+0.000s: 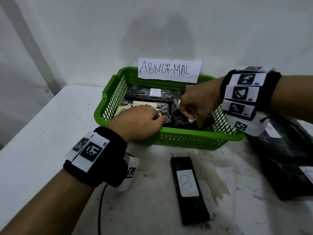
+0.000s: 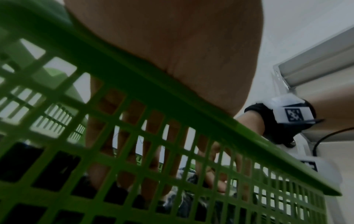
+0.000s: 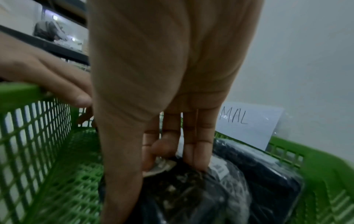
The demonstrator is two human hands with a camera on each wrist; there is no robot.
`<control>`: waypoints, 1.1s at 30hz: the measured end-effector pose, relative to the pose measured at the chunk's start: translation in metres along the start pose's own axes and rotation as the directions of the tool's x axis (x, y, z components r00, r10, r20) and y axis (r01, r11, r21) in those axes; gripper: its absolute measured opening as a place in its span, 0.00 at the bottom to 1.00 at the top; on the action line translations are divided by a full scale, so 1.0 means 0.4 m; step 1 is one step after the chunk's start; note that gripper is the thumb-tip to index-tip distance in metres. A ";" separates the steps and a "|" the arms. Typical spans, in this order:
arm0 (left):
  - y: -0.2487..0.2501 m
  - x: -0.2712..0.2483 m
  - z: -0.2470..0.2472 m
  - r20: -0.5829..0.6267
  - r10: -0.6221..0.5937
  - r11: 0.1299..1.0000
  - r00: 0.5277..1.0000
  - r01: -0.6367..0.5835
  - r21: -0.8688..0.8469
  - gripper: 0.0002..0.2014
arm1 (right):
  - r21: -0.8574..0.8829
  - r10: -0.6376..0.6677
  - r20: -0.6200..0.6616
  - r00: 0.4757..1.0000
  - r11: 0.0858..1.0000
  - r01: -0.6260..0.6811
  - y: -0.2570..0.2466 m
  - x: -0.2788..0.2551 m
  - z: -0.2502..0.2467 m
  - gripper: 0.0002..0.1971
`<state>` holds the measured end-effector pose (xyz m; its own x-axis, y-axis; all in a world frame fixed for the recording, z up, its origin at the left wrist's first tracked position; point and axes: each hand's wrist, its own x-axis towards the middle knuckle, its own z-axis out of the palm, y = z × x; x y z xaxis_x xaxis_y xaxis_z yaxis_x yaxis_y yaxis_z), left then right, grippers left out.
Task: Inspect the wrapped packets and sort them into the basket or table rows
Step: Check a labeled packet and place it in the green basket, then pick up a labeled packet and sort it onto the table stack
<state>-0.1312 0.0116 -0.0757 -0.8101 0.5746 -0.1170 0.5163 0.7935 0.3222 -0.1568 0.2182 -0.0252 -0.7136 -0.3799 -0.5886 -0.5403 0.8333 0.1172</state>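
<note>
Both hands in the green basket (image 1: 186,138), right grip pinching a wrapped packet (image 3: 201,194).

Count: one basket, one "ABNORMAL" paper sign (image 1: 169,70) at its back rim; at least three black wrapped packets inside, one labelled A (image 1: 152,95), one under the left hand (image 1: 137,123), one at the right end under the right hand (image 1: 196,100). Right thumb and fingers (image 3: 197,151) are closed on that packet's crinkled wrap. Left fingers are extended, fairly flat, touching the middle packet; grip relaxed, holding nothing. On the worktop (image 1: 42,133): one packet labelled B (image 1: 188,189) in front of the basket, at least two more dark packets (image 1: 288,167) at the right edge, partly cut off. Worktop is white, scuffed grey near the basket. Plain pale wall behind; shelving visible off to the side in the wrist views.
</note>
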 end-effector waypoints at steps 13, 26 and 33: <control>-0.003 0.006 0.000 0.062 0.014 1.000 0.998 -0.013 -0.011 0.25 | -0.200 0.003 0.112 0.994 0.980 0.019 -0.020 0.055 -0.003 0.12; 0.007 -0.044 -0.011 -0.274 0.082 0.947 0.958 -0.160 -0.279 0.14 | 0.134 0.034 -0.392 0.920 0.991 0.021 -0.112 -0.222 -0.054 0.13; 0.064 -0.157 -0.041 -0.580 0.046 0.865 0.813 -0.323 -0.384 0.08 | 0.207 0.288 -0.293 0.912 0.950 -0.233 -0.308 -0.275 0.125 0.38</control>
<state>-0.0718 -0.0075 -0.0450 -0.7962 0.3874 0.4647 0.6014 0.4235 0.6775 0.0106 0.1776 -0.0150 -0.9367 -0.2245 -0.2688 -0.2548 0.9634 0.0834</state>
